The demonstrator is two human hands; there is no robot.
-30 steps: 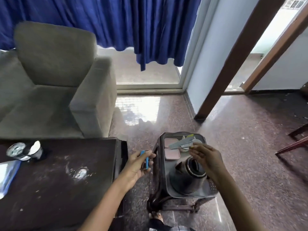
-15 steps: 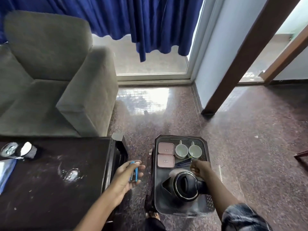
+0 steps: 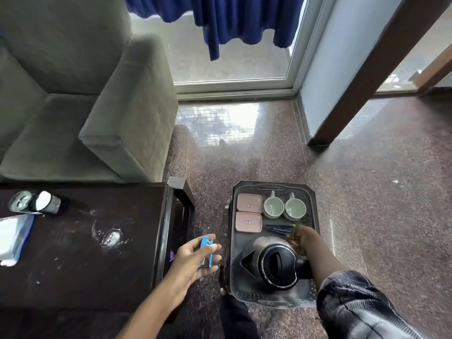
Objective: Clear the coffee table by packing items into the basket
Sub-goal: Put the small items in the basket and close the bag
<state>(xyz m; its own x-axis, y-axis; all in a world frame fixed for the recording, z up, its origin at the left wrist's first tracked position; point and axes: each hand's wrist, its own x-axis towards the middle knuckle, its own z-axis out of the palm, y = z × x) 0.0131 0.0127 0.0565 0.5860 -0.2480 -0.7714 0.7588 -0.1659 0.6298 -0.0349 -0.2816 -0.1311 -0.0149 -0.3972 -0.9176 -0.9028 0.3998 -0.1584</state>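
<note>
Basket [image 3: 311, 206], grey and perforated, stood on the speckled floor [image 3: 367, 192] just right of the dark coffee table [image 3: 97, 241]. Its contents were as follows: two pink lidded boxes [image 3: 248, 212] stacked front to back along the left wall, two pale cups [image 3: 284, 208] side by side at the far end, and a steel kettle [image 3: 271, 261] with a black lid at the near end.

Right hand [image 3: 305, 241] reached into the basket between the cups and the kettle. Its fingers were closed on the yellow-tipped end of a dark slender item [image 3: 278, 228] that lay across the basket floor beside the near pink box; the item could not be identified further.

Left hand [image 3: 195, 258] hovered palm up over the gap between table and basket. Its fingers were curled loosely around a small blue clip-like object [image 3: 205, 252], with the thumb resting against it.

On the table's far left lay a silver and black-and-white cylindrical item [image 3: 36, 203] on its side, and a white and blue packet [image 3: 14, 234] near the edge of view. White smears marked the tabletop. A grey armchair [image 3: 97, 94] stood behind the table.
</note>
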